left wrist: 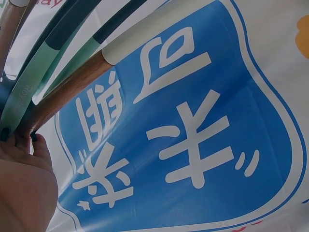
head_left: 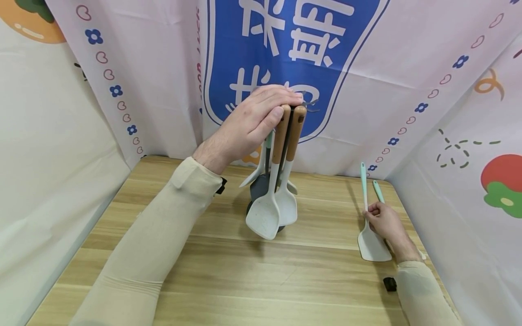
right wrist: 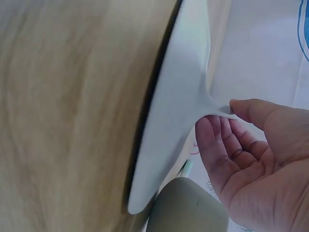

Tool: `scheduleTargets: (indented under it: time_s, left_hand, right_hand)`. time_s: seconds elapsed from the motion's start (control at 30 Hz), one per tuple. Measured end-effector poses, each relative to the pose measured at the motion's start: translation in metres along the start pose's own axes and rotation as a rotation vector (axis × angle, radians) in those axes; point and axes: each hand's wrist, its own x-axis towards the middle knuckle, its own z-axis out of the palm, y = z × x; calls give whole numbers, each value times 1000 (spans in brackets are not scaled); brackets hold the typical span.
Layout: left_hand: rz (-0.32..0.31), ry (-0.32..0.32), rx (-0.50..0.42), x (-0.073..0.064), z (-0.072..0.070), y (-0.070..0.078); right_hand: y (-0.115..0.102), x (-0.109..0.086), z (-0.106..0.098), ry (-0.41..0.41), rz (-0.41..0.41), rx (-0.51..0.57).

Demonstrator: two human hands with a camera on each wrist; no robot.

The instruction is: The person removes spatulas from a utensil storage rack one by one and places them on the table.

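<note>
My left hand (head_left: pixel 254 113) grips the top of a hanging utensil rack, its dark hooks (head_left: pixel 311 108) sticking out past the fingers. From the rack hang a white spoon (head_left: pixel 263 217) and a second white utensil (head_left: pixel 288 208), both with wooden handles, plus several others partly hidden behind them. In the left wrist view, mint handles (left wrist: pixel 26 89) and a wooden handle (left wrist: pixel 67 92) meet near the fingertips. At the table's right side, my right hand (head_left: pixel 385 222) pinches a white spatula (right wrist: pixel 174 106) by its neck, between thumb and fingers. The spatula's mint handle points toward the back.
Beside the right hand lies another utensil with a mint handle (head_left: pixel 378 191); its rounded grey head (right wrist: pixel 188 208) shows under the right hand in the right wrist view. The wooden table (head_left: pixel 261 280) is bounded by printed cloth walls (head_left: pixel 175 90) at the back and both sides.
</note>
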Motion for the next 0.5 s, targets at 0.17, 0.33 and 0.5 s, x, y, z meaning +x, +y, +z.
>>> scheduleTargets:
  time_s: [0.17,0.33,0.5]
  left_hand:
    - [6,5,2,0,0,0]
    - [9,5,0,0,-1,0]
    - [7,0,-3,0,0,0]
  right_hand:
    - [2,1,1,16,-2,-1]
    - [4,3,4,28,-15,-17]
    - [6,5,7,29,-30,-57]
